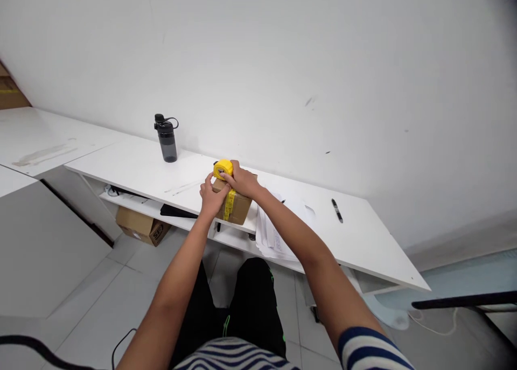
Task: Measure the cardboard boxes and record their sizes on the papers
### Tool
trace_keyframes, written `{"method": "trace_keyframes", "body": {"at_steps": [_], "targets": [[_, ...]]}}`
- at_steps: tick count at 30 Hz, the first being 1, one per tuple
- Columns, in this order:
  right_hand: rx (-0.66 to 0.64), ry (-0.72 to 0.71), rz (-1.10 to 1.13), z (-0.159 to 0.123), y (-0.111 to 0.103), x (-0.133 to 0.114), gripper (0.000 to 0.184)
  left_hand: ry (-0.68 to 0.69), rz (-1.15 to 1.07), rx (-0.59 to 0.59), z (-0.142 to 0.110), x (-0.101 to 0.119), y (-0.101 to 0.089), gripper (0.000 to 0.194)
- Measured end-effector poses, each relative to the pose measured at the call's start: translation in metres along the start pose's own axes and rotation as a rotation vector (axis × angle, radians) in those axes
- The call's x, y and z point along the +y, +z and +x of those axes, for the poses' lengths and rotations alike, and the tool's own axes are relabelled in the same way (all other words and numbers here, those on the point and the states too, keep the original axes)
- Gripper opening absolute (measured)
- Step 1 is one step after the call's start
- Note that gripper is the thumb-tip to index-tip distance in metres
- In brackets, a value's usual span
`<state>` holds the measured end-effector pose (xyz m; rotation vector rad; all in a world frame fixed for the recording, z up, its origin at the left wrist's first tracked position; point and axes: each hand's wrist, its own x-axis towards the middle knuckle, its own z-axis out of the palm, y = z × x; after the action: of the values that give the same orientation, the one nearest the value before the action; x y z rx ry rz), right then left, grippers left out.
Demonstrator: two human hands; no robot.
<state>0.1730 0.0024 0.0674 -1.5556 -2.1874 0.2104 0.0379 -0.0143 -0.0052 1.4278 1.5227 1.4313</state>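
Note:
A small brown cardboard box [241,210] with yellow printed tape down its near side sits at the front edge of the white desk. My right hand [240,179] is closed around a yellow tape measure [223,168], held just over the top of the box. At the box's left edge, my left hand [212,196] has its fingers bent against the cardboard, with the thumb reaching toward the tape measure. The box's far side is mostly covered by my hands.
Loose white papers [272,232] lie right of the box, and a black pen [336,210] lies farther right. A dark water bottle [167,141] stands near the wall. Below the desk [133,160] are a shelf and an open carton [137,224].

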Motion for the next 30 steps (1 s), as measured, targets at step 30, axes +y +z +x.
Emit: {"method": "trace_keyframes", "body": {"at_steps": [30], "targets": [[0.004,0.202,0.124,-0.125,-0.063,0.089,0.055,-0.036,-0.349,-0.020,0.005,-0.001,0.014,0.058]]}}
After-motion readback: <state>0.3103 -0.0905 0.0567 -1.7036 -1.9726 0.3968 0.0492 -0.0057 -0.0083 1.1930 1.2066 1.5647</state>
